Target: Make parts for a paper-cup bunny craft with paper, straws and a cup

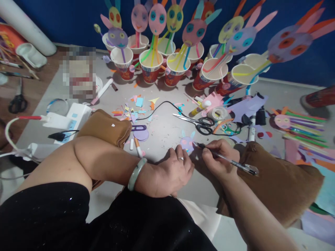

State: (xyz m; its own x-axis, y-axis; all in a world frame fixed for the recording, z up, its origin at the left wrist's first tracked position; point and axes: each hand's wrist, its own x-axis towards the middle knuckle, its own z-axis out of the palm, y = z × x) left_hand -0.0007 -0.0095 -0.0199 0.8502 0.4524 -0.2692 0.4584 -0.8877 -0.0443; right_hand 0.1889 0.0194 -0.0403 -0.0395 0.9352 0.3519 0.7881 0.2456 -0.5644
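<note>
A small purple paper rabbit face [186, 144] with pink spots and blue ears lies on the grey table. My left hand [169, 172], with a ring and a jade-green bangle, rests palm down, its fingertips on the lower left edge of the face. In my right hand [222, 158] is a black gel pen [230, 161], pinched between thumb and fingers. The pen's tip is at the face's right edge. Just beyond the face, open scissors [197, 123] with black handles lie on the table.
Red and white paper cups [151, 66] with straw-mounted rabbit faces line the blue wall. Paper scraps [136, 108] lie mid-table. Brown cushions [277, 184] flank my arms. A power strip [74, 120] with cables sits left. A tape roll [218, 113] and colourful straws [306, 129] are right.
</note>
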